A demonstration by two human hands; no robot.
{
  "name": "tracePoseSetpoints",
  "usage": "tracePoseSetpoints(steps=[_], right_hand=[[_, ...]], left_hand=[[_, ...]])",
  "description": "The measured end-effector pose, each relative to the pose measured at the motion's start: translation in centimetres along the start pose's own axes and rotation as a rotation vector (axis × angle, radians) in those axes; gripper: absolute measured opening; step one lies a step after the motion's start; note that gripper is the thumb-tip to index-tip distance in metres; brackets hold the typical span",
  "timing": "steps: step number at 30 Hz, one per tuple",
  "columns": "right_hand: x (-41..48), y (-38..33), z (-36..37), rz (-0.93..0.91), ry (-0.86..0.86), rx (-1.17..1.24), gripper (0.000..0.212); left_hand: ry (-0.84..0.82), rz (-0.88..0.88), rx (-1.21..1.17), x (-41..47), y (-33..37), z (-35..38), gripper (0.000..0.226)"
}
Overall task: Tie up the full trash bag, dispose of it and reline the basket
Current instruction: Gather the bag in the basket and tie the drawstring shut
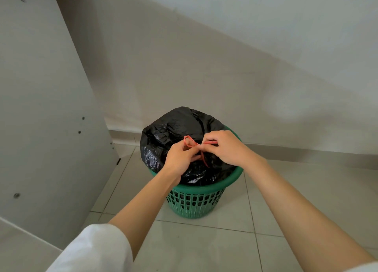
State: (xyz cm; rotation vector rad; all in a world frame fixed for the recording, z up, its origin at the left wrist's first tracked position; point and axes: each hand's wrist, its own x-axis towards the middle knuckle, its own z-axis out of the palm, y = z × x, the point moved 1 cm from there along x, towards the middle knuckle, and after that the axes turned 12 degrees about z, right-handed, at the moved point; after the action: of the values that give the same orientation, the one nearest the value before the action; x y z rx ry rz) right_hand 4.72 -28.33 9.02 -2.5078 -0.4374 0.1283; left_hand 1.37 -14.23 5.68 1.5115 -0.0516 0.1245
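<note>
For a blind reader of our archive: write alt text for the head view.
A person's left hand and right hand pinch a thin red drawstring, tying a bow atop a full black plastic trash bag that sits in a round green slotted plastic basket on pale floor tiles beside a white wall.

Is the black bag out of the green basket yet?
No, the black bag sits inside the green basket while the left hand and right hand pinch the red tie.
</note>
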Motion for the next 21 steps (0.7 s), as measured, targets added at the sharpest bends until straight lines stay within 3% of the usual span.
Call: tracePoseSetpoints(steps=[3,9,17,21], right_hand=[[0.0,0.4,0.3,0.092,0.020,0.143,0.020],[-0.5,1.1,1.6,0.259,0.081,0.430,0.018],[-0.7,1.0,2.2,0.371,0.011,0.723,0.017],[-1.1,0.3,2.1,0.484,0.019,0.918,0.030]], left_hand=[[0.069,0.057,0.043,-0.4,-0.7,0.2,0.011],[0.192,0.026,-0.143,-1.4,-1.5,0.9,0.002],[0.063,0.153,0.226,-1.5,-0.4,-0.3,0.008],[0.082,0.161,0.205,-1.7,-0.3,-0.8,0.007]])
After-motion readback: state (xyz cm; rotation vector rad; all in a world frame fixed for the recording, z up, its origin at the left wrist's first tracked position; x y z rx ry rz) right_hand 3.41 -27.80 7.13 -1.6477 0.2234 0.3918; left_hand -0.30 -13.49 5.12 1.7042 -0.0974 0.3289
